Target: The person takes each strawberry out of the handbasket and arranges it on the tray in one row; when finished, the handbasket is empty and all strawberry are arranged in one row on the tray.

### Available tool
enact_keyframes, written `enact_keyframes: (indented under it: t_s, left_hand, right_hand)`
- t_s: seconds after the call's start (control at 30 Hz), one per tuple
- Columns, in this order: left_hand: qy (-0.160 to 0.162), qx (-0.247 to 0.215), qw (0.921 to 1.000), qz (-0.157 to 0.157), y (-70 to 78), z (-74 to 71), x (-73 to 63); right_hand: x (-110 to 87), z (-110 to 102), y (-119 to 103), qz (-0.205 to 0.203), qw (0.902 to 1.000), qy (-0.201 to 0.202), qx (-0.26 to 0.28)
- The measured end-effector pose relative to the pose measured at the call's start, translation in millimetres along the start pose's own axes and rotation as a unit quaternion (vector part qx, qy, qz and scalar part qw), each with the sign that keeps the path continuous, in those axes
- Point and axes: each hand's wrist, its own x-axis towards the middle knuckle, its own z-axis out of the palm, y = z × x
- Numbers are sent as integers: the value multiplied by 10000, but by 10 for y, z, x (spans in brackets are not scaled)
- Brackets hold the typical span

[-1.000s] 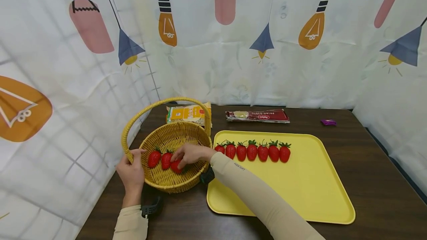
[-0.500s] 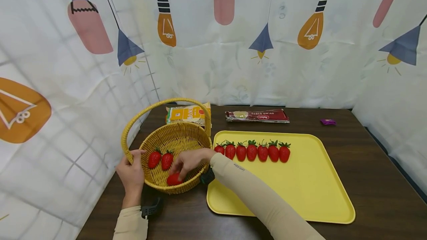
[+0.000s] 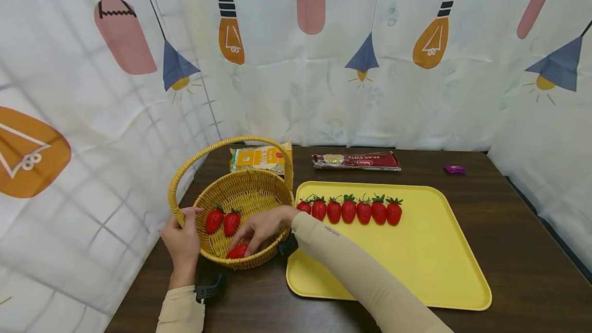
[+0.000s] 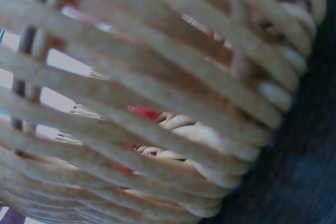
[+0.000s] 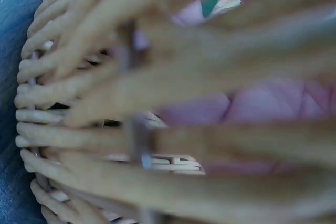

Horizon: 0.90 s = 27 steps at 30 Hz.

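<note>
While grasping the basket (image 3: 250, 185) at its left edge with the left grip (image 3: 182, 238), pinching a strawberry (image 3: 237, 252) inside, toward the near side, with the right grip (image 3: 261, 226); likely light, best held gently round the middle.

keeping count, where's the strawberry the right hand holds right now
In the head view, the held strawberry is inside the wicker basket on the left, beside the rim nearest the person, with two other strawberries just beyond it.

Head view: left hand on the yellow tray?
No, the left hand holds the basket near one end of its handle.
</note>
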Motion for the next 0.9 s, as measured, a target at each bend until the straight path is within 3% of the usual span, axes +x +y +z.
enact_keyframes:
  t_s: [0.13, 0.27, 0.43, 0.6, 0.7, 0.9]
  left_hand:
    - [-7, -24, 10000, 16, 68, -7, -4]
    - [1, -49, 10000, 12, 207, -13, -19]
    - [-19, -31, 10000, -32, 153, -8, -8]
    - [-9, 25, 10000, -2, 70, -8, 2]
    - [-7, -18, 10000, 38, 107, -7, -4]
    - [-52, -80, 10000, -3, 208, -16, -16]
  right_hand:
    - [13, 7, 12, -112, 9999, 4, 33]
    - [10, 18, 19, -81, 9990, 141, 420]
    - [-16, 20, 19, -112, 9941, 773, 750]
    - [-73, 19, -15, -271, 9818, 1502, 1132]
    - [-140, 23, -53, -344, 9773, 1784, 1092]
    - [-298, 13, -84, -400, 9720, 2262, 493]
